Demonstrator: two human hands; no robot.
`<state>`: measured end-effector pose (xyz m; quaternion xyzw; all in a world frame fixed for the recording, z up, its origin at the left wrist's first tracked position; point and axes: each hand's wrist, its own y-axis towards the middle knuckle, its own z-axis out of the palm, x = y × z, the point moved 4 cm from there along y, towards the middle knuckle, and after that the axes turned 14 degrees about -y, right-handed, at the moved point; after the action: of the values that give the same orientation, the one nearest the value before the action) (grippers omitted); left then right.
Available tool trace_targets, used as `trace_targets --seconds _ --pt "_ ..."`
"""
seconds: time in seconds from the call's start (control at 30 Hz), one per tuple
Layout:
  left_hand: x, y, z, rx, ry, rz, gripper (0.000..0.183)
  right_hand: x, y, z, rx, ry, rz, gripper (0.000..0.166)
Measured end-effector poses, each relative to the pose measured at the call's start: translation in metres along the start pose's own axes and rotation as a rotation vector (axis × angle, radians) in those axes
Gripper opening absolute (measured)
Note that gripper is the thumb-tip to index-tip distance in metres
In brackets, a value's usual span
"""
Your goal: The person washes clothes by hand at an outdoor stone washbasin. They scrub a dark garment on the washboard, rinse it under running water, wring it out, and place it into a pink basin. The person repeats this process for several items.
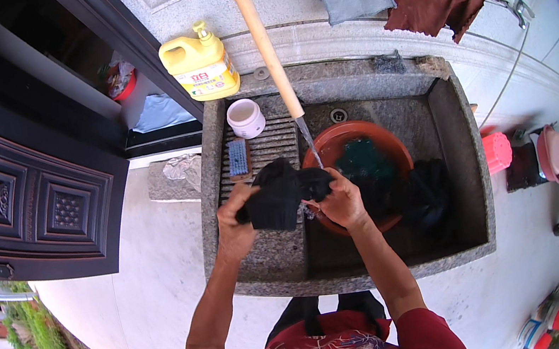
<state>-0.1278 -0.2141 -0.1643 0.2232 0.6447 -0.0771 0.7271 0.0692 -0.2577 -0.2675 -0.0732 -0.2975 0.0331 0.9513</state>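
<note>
A black cloth item [278,201] is stretched between my two hands above the ribbed stone washboard and the sink's inner edge. My left hand [235,210] grips its left end; my right hand [340,195] grips the other end under the water stream [310,143]. That stream runs from a pale hose-like sleeve [270,52] on the tap. To the right, an orange-red basin [399,139] holds water and dark green cloth [363,160]. More black cloth [428,185] hangs over the basin's right side. A blue-bristled scrubbing brush [240,159] lies on the washboard.
The granite sink [476,184] has a raised rim. A pink-white tub [246,118] stands on the washboard's back end, near a yellow pump jug [203,67]. Grey and brown cloths [430,6] hang on the wall behind. A dark door [30,193] stands ajar at the left.
</note>
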Motion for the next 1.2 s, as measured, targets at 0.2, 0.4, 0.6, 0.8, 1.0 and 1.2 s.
trace_targets --seconds 0.2,0.4,0.6,0.8,1.0,1.2 --pt "0.116 -0.065 -0.058 0.236 0.425 -0.350 0.058 -0.081 0.074 -0.011 -0.511 -1.586 -0.427 0.029" --pt "0.131 -0.078 -0.049 0.191 0.729 -0.214 0.109 -0.110 0.018 0.078 -0.206 -2.051 -0.665 0.021" --pt "0.143 -0.080 -0.030 0.407 0.867 -0.102 0.108 -0.112 0.057 0.023 -0.445 -2.195 -0.663 0.018" --pt "0.145 -0.071 -0.036 0.361 0.746 -0.198 0.112 -0.075 0.098 0.011 -0.562 -2.292 -0.818 0.012" --pt "0.158 -0.080 -0.056 0.319 1.133 -0.046 0.103 -0.146 0.018 0.063 -0.007 -2.013 -0.773 0.014" --pt "0.153 -0.068 -0.040 0.422 0.993 -0.220 0.093 -0.089 0.113 0.018 -0.658 -2.306 -0.646 0.017"
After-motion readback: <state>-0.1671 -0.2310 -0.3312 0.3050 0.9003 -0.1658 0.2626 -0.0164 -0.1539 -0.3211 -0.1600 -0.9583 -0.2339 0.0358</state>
